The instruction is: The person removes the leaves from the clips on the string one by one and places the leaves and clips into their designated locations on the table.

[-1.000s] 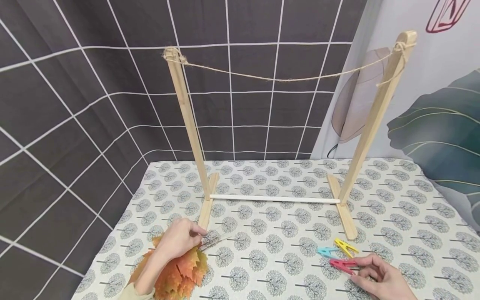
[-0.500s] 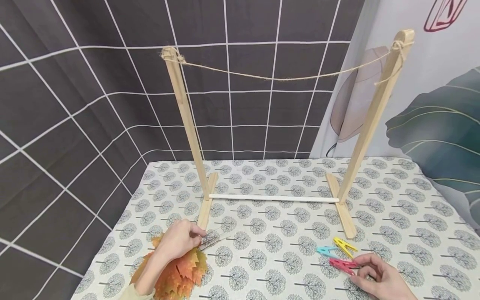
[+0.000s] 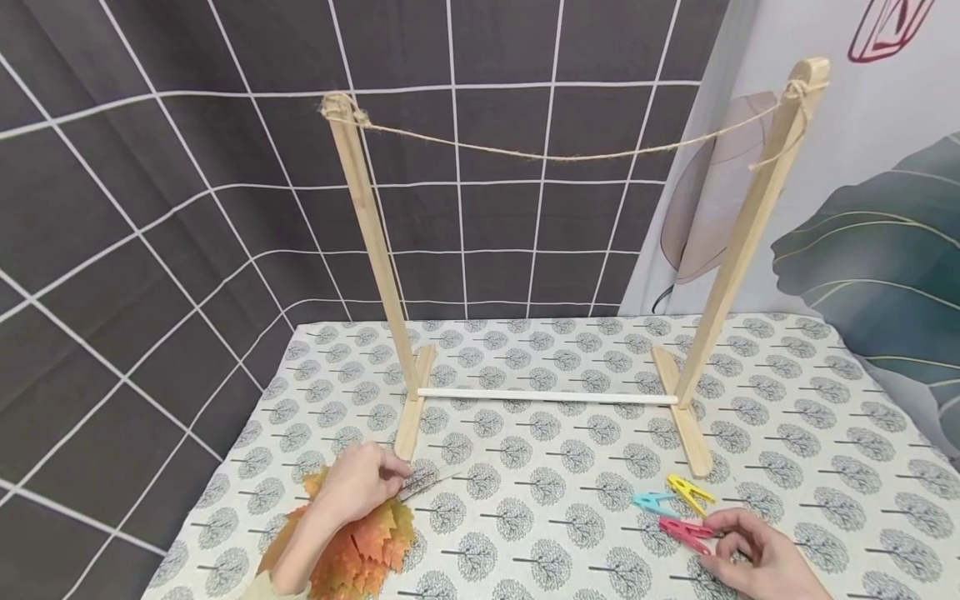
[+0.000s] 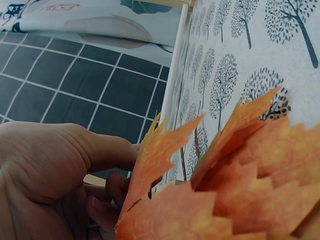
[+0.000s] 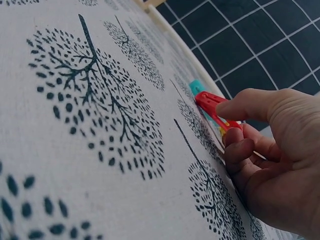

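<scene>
Orange-yellow maple leaves (image 3: 367, 542) lie in a pile at the front left, thin stems pointing right. My left hand (image 3: 360, 483) is over the pile, thumb and fingers pinching at a leaf (image 4: 155, 162); its fingertips are partly hidden by that leaf in the left wrist view. At the front right, my right hand (image 3: 765, 554) pinches the end of a red clothespin (image 3: 686, 533) low over the table. Beside it lie a light blue clothespin (image 3: 655, 503) and a yellow clothespin (image 3: 691, 493).
A wooden frame stands behind the hands, with a left post (image 3: 372, 242), a right post (image 3: 750, 242) and a white crossbar (image 3: 547, 397). Sagging twine (image 3: 547, 157) joins the post tops. A tree-print cloth (image 3: 540, 450) covers the table; a dark grid curtain (image 3: 495, 217) hangs behind.
</scene>
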`<state>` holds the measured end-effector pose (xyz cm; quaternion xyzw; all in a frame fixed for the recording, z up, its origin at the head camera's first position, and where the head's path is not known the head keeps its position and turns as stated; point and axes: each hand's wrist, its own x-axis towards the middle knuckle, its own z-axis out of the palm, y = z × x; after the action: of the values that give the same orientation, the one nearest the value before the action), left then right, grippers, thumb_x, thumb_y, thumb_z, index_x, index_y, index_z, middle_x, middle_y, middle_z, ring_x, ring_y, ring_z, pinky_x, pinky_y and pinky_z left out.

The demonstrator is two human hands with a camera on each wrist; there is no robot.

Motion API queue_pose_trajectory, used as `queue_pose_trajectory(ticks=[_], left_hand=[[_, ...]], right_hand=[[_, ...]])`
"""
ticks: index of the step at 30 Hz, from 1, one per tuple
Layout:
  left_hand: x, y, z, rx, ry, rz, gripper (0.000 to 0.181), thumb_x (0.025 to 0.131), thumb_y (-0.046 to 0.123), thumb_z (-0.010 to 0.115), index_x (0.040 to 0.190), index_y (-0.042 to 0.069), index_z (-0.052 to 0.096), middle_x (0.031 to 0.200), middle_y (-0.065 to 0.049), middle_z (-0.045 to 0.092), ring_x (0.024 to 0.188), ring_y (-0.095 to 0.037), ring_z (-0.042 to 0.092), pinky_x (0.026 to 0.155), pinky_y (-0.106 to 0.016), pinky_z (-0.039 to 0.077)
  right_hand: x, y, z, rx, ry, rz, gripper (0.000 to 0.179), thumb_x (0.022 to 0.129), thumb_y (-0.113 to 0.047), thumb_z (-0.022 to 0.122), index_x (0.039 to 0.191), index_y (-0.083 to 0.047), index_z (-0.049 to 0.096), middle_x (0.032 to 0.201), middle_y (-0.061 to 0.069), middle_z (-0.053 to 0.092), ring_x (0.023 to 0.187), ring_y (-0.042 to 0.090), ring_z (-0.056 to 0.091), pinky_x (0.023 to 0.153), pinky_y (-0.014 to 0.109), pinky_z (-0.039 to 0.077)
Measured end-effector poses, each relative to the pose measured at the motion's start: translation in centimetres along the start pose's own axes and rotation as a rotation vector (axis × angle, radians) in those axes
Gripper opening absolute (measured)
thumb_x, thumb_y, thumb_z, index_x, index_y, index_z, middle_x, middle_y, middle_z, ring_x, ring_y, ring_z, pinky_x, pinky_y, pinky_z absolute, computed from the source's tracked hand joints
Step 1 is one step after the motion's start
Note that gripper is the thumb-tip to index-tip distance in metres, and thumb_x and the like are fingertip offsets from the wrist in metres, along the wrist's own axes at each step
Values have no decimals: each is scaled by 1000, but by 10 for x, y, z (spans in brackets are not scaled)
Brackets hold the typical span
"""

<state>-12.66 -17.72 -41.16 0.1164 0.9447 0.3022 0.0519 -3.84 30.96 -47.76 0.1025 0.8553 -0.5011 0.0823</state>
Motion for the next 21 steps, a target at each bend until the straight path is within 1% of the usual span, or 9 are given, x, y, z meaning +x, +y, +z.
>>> queue_pose_trajectory(ticks=[6, 9, 13, 17, 21], left_hand=[[0, -5, 4, 16, 3, 36, 19, 76, -3, 76, 88, 11, 80, 93, -8, 75, 44, -4, 34, 38, -18, 29], [1, -8, 6, 14, -1, 37, 20, 76, -4, 75, 89, 11, 80, 92, -7, 75, 43, -4, 34, 38, -18, 29], [0, -9, 9, 17, -13, 21, 20, 77, -3, 75, 88, 13, 80, 94, -7, 75, 43, -4, 35, 38, -17, 29], [-1, -10, 10, 32, -16, 26, 20, 76, -2, 75, 88, 13, 80, 96, -6, 75, 44, -4, 36, 39, -18, 29], [-1, -12, 12, 25, -9, 34, 21, 75, -3, 75, 87, 13, 80, 94, -7, 75, 45, -4, 36, 39, -20, 31]], right_hand=[[1, 0, -1, -17, -31, 17, 54, 75, -5, 83, 119, 7, 55, 77, 5, 58, 63, 13, 52, 52, 26, 42], [1, 0, -1, -32, -35, 5, 51, 75, -5, 83, 118, 6, 56, 76, 4, 57, 65, 13, 53, 56, 24, 42], [2, -1, -1, -55, -41, -2, 49, 76, -6, 83, 116, 6, 57, 77, 4, 57, 66, 13, 54, 61, 23, 42], [2, -1, -1, -49, -42, 6, 48, 76, -6, 83, 115, 6, 58, 77, 4, 57, 65, 12, 53, 58, 24, 42], [2, -2, -1, -43, -37, 5, 47, 76, -6, 83, 114, 6, 59, 77, 4, 57, 64, 12, 53, 56, 24, 42]])
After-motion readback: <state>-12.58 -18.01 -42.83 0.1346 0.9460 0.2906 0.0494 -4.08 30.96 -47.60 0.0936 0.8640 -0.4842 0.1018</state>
